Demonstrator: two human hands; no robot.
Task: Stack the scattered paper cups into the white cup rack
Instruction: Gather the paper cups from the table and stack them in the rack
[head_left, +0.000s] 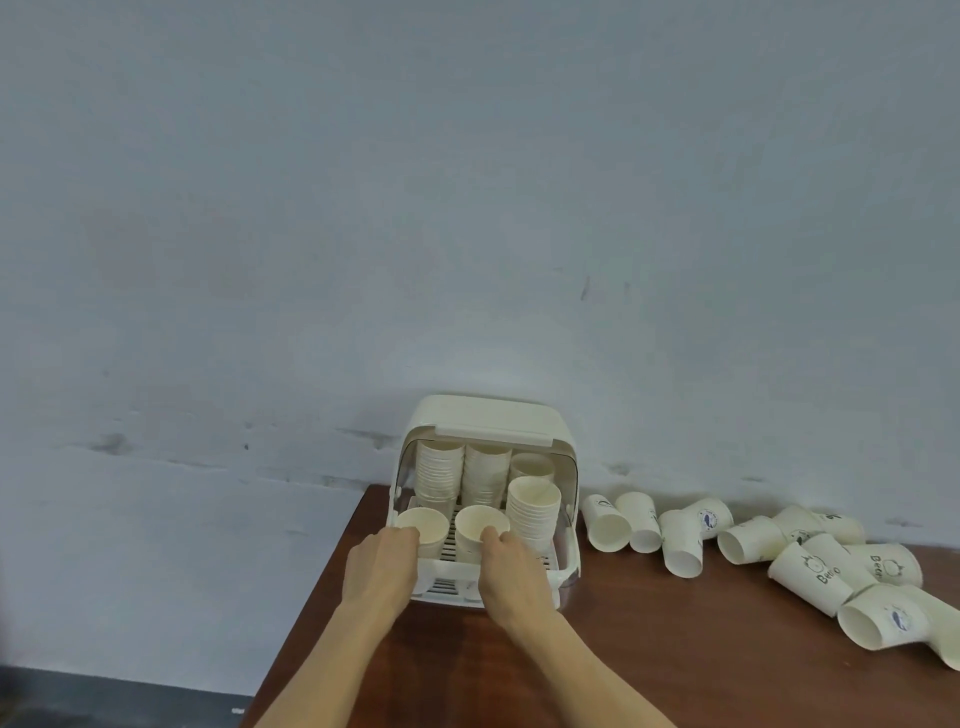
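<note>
Grey wall behind, brown table (649, 675) below. I see the rack (488, 415) at the table's back edge, lid up, with several tall stacks of cups (440, 470) already inside. My left hand (382, 566) grips the rim of the front-left cup (423, 525), fingers curled over it. My right hand (511, 564) pinches the rim of the front-middle cup (480, 525), fingers clamped on it. Both cups sit upright in the rack's front row. Loose cups (753, 540), roughly a dozen, lie tipped on the table right of the rack. I judge the task past halfway: most cups are racked, that pile remains.
</note>
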